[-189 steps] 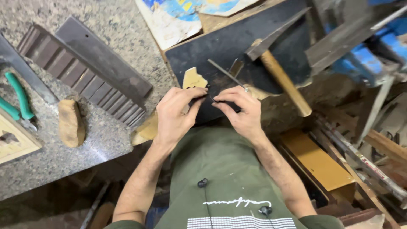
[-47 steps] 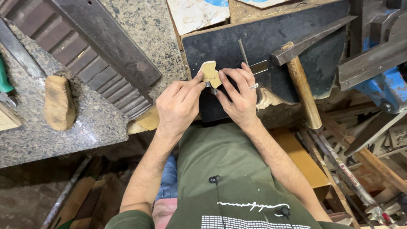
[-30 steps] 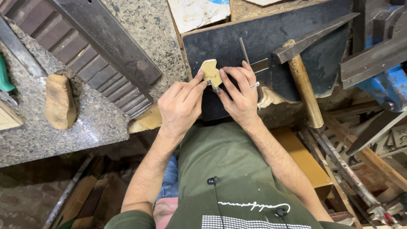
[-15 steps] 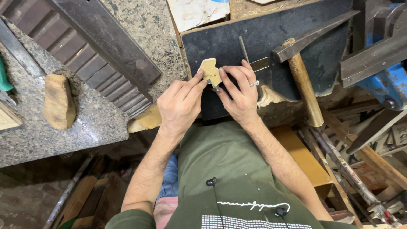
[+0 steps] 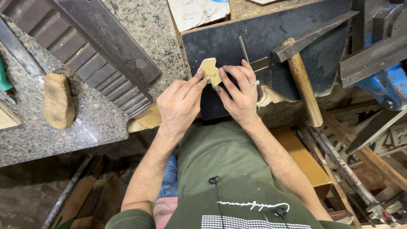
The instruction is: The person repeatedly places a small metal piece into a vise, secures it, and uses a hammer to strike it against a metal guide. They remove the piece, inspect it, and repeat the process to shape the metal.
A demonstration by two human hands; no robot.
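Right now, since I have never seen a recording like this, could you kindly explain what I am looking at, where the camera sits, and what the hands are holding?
There is no machine here: a person works with two bare hands, and the single camera sits on their head, looking down past their green shirt. The left hand and right hand together pinch a small pale piece, seemingly wood, over a dark board. A thin metal tool seems to sit under the right hand, though it is mostly hidden. A hammer with a wooden handle lies on the board to the right. To the left, on the speckled stone counter, rest a wooden block and a dark ribbed strip. A blue vise stands at the far right.
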